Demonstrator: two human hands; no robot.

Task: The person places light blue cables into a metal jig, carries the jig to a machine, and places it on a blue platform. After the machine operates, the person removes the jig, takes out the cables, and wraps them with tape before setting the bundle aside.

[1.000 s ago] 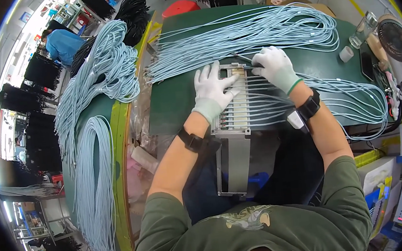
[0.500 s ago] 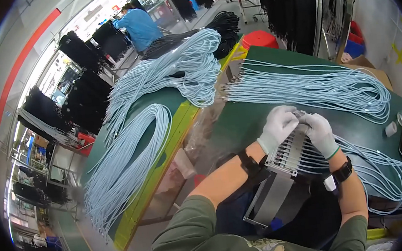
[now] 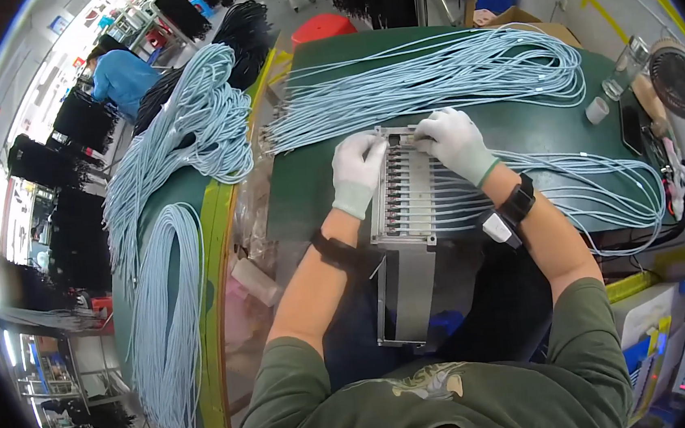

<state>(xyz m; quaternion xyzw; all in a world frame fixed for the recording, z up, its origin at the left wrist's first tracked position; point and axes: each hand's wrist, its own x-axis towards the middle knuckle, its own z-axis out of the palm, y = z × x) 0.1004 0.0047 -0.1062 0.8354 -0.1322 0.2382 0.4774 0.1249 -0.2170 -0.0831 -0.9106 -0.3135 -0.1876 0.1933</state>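
Note:
A metal fixture with a row of slots stands in front of me, and pale blue cables lie side by side in it. Their metal ends line its left side. My left hand, in a white glove, is at the fixture's far left corner with thumb and fingers pinched together. Across from it, my gloved right hand pinches at the far right corner, above the topmost slot. Whatever either pinch holds is too small or hidden to make out. From the fixture the cables run right, under my right wrist, into a loop.
A big looped bundle of pale blue cables lies across the green table. More bundles cover a second table at left. At right are a glass jar, a white cup, a phone and a fan. A person in blue sits far left.
The view has swung to the right, so the fixture now appears upright and more central. My hands, close together before, have separated to either side of the fixture's far end.

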